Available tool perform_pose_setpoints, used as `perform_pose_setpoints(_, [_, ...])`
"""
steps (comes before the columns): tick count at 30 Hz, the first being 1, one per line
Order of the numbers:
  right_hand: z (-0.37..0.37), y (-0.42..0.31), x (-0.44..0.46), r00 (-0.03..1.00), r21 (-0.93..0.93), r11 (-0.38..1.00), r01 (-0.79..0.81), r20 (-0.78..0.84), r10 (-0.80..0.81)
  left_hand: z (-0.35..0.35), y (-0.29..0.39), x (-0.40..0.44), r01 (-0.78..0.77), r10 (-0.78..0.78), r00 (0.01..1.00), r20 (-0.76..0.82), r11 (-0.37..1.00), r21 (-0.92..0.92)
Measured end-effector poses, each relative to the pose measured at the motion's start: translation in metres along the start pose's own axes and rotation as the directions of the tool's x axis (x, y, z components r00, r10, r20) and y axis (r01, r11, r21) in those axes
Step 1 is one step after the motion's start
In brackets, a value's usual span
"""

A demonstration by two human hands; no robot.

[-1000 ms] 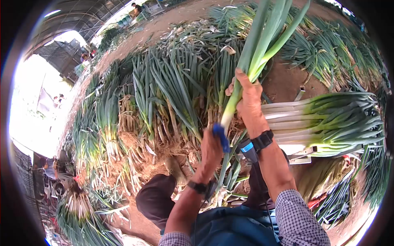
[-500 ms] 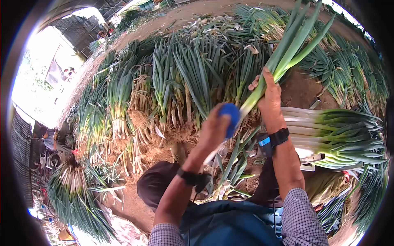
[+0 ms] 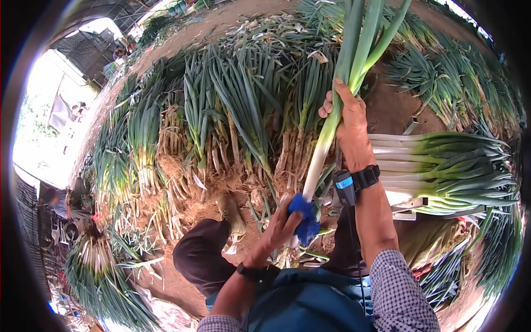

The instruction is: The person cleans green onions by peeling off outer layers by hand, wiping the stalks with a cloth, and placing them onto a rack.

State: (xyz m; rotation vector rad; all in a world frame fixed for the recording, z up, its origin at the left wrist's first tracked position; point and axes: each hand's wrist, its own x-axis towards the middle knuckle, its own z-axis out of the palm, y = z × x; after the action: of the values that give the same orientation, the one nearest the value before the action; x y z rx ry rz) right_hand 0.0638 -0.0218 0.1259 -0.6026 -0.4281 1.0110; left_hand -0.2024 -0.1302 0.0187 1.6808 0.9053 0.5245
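A large green onion (image 3: 317,166) slants across the middle of the head view, green leaves up and white stalk down. My right hand (image 3: 351,119) is wrapped round it where the white turns green. Lower down, my left hand (image 3: 281,224) grips a blue cloth (image 3: 305,220), which is pressed against the lower white stalk. The stalk's bottom end is mostly hidden by the cloth and the left hand. To the right of my right forearm lies a stack of clean white-stalked green onions (image 3: 442,169), resting on a metal frame (image 3: 412,209).
Rows of unpeeled green onions with dirty roots (image 3: 221,127) lie ahead on the soil. One bundle (image 3: 102,271) sits at lower left, and more leafy piles (image 3: 437,83) fill the right back. Peeled scraps litter the ground by my knees. People are far off at left.
My left hand has slid the blue cloth down the stalk towards its bottom end. The green onion now stands steeper, and my right hand keeps hold of it. The whole view has shifted slightly.
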Motion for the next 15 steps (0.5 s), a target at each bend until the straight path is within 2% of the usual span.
perform_pose_setpoints(2, [-0.01,-0.003,0.008,1.0,0.026,1.0,-0.007,0.01,0.007,-0.012,0.018,-0.028,0.207,-0.202,0.965,0.165,0.978,-0.012])
perform_pose_setpoints(5, [-0.013,0.001,0.009,0.999,0.035,0.999,-0.016,0.033,0.015,-0.001,-0.041,-0.049,0.179,-0.141,0.978,0.152,0.945,-0.273])
perform_pose_setpoints(8, [-0.008,0.01,0.001,0.998,0.037,0.999,-0.034,0.054,0.032,-0.013,-0.013,-0.029,0.081,-0.045,0.985,0.168,0.974,-0.214])
perform_pose_setpoints(9, [-0.008,0.016,0.0,0.998,0.05,0.998,-0.048,0.034,0.046,-0.012,0.006,-0.022,0.025,-0.02,0.998,0.054,0.995,-0.098])
perform_pose_setpoints(11, [-0.003,0.023,-0.006,0.999,0.054,0.997,-0.054,0.003,0.054,-0.014,0.026,0.012,0.068,-0.067,0.997,-0.026,0.998,0.009])
perform_pose_setpoints(12, [-0.002,0.028,-0.008,0.998,0.066,0.996,-0.055,0.005,0.055,-0.018,0.045,0.03,0.082,-0.083,0.995,-0.046,0.997,-0.012])
perform_pose_setpoints(13, [-0.003,0.032,-0.009,0.999,0.078,0.996,-0.053,0.008,0.053,-0.018,0.047,0.048,-0.05,0.053,0.99,-0.134,0.999,0.019])
perform_pose_setpoints(14, [-0.003,0.036,-0.01,0.999,0.09,0.995,-0.053,0.008,0.052,-0.021,0.052,0.066,-0.232,0.261,0.93,-0.26,0.963,0.138])
perform_pose_setpoints(15, [-0.001,0.037,-0.013,0.999,0.121,0.991,-0.052,0.008,0.052,-0.024,0.045,0.09,-0.268,0.357,0.842,-0.404,0.928,0.261])
